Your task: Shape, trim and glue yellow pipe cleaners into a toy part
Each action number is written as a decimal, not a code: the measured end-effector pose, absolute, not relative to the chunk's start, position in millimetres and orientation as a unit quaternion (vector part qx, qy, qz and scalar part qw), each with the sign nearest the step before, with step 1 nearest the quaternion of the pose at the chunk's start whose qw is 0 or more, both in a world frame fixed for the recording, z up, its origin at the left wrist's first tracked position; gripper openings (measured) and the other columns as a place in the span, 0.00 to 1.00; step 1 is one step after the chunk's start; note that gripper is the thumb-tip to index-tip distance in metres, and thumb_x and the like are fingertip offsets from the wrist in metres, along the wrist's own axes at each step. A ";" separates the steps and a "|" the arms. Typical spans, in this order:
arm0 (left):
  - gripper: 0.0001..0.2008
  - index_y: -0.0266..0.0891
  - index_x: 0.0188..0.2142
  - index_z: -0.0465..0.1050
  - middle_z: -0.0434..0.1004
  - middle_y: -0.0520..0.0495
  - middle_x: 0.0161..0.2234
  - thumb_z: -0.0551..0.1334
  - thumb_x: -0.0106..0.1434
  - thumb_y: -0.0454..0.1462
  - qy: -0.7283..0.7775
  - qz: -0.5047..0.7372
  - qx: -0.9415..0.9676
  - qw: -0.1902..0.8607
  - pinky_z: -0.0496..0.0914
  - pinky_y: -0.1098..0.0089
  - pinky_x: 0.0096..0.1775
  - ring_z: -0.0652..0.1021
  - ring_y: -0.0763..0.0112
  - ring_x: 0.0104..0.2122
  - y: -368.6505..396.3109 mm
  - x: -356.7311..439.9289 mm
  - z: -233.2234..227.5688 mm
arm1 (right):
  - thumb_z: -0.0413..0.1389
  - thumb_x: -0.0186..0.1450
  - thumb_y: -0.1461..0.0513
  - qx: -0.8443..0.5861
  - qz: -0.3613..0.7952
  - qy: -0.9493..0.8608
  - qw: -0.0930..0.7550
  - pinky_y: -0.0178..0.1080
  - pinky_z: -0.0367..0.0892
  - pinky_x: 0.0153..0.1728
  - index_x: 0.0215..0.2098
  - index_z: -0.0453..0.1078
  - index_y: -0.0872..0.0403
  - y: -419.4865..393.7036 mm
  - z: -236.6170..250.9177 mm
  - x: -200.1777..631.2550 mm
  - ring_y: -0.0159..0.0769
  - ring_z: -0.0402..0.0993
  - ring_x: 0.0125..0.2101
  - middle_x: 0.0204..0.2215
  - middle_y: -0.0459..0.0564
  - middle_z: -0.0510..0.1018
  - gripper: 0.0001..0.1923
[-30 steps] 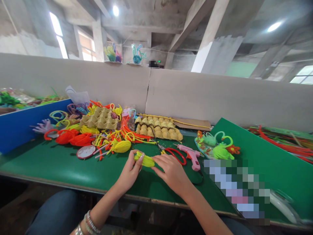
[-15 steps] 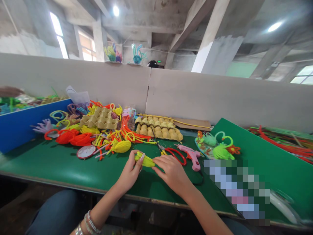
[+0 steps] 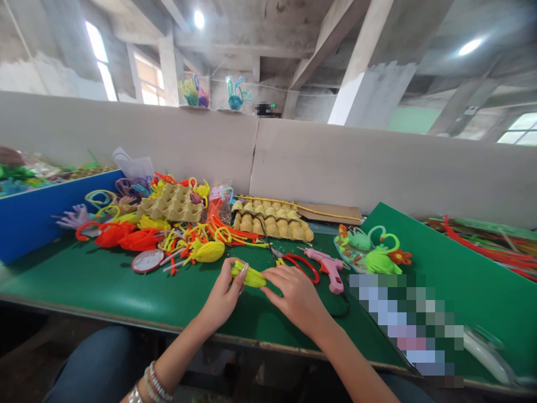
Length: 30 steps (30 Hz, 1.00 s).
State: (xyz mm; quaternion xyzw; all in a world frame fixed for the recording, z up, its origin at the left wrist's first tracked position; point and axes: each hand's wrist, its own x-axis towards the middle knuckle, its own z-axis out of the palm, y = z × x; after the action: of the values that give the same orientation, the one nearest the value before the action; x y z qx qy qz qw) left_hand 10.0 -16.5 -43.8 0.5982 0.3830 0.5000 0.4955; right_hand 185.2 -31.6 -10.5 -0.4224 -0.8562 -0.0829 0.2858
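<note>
A bundle of yellow pipe cleaners [image 3: 250, 275] is held between my two hands above the green table. My left hand [image 3: 224, 294] grips its left end, with the thumb laid over the top. The fingers of my right hand [image 3: 296, 294] pinch its right end. Just beyond my right hand lie red-handled scissors or pliers [image 3: 305, 265] and a pink glue gun [image 3: 327, 266]. A yellow pipe-cleaner body [image 3: 208, 251] rests on the table beyond my left hand.
Red pipe-cleaner swans [image 3: 113, 234] and egg cartons [image 3: 272, 223] stand toward the back. Finished swans [image 3: 380, 258] sit at right by a green divider [image 3: 444, 263]. A blue divider [image 3: 62, 210] bounds the left, a co-worker's hand [image 3: 12, 157] beyond it. A blurred-out item [image 3: 403, 324] lies front right.
My hands and the yellow bundle keep almost the same place. The co-worker's hand at the far left has shifted slightly.
</note>
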 end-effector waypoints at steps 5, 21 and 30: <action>0.12 0.41 0.40 0.58 0.56 0.58 0.24 0.53 0.64 0.46 0.388 0.499 0.603 0.487 0.59 0.75 0.25 0.61 0.76 0.22 -15.7 9.8 -44.0 | 0.55 0.61 0.63 -0.409 -0.125 -0.863 0.270 0.41 0.66 0.36 0.39 0.70 0.55 -30.5 -10.3 186.5 0.39 0.73 0.36 0.35 0.50 0.79 0.08; 0.12 0.41 0.39 0.58 0.57 0.57 0.24 0.53 0.63 0.46 0.386 0.494 0.607 0.488 0.59 0.75 0.25 0.62 0.76 0.23 -16.4 10.1 -44.6 | 0.56 0.61 0.62 -0.414 -0.137 -0.863 0.257 0.41 0.67 0.36 0.42 0.70 0.57 -30.2 -10.8 187.1 0.40 0.73 0.38 0.38 0.52 0.78 0.11; 0.17 0.41 0.31 0.58 0.52 0.60 0.21 0.58 0.58 0.51 0.380 0.506 0.552 0.543 0.55 0.77 0.22 0.57 0.79 0.20 -15.5 10.6 -37.1 | 0.54 0.63 0.61 -0.400 -0.176 -0.866 0.244 0.41 0.67 0.35 0.41 0.70 0.57 -29.9 -11.2 186.2 0.39 0.73 0.35 0.35 0.52 0.79 0.10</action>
State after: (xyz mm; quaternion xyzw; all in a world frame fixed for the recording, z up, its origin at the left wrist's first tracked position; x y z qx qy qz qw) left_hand 10.6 -15.5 -37.1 0.5519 0.3799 0.5058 0.5434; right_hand 186.2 -29.9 -11.2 -0.3999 -0.8658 -0.1764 0.2435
